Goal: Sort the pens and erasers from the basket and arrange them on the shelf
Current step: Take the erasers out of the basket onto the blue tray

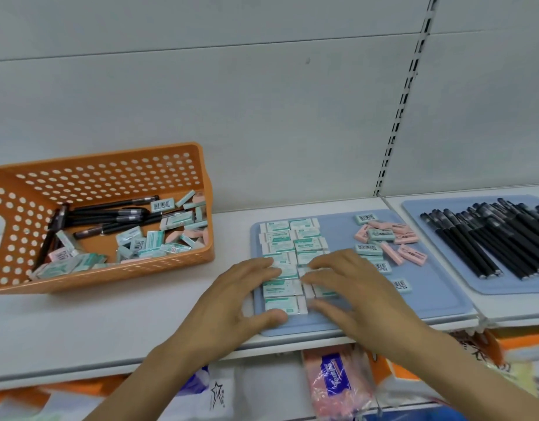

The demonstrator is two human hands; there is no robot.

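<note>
An orange perforated basket [110, 165] stands at the left of the white shelf [110, 323], holding several black pens [110, 214] and mint and pink erasers [152, 244]. On a blue mat [429, 293] in the middle, mint-wrapped erasers lie in two neat columns [292, 238]. My left hand [237, 302] and my right hand [353, 293] rest with straight fingers on the near rows of these columns, covering part of them. A loose pile of pink and mint erasers [389, 238] lies on the same mat, to the right.
A second blue mat [413, 208] at the far right carries a row of several black pens [486, 238]. A slotted upright [404, 95] rises on the back wall. Packaged goods [338, 384] sit on the shelf below the front edge.
</note>
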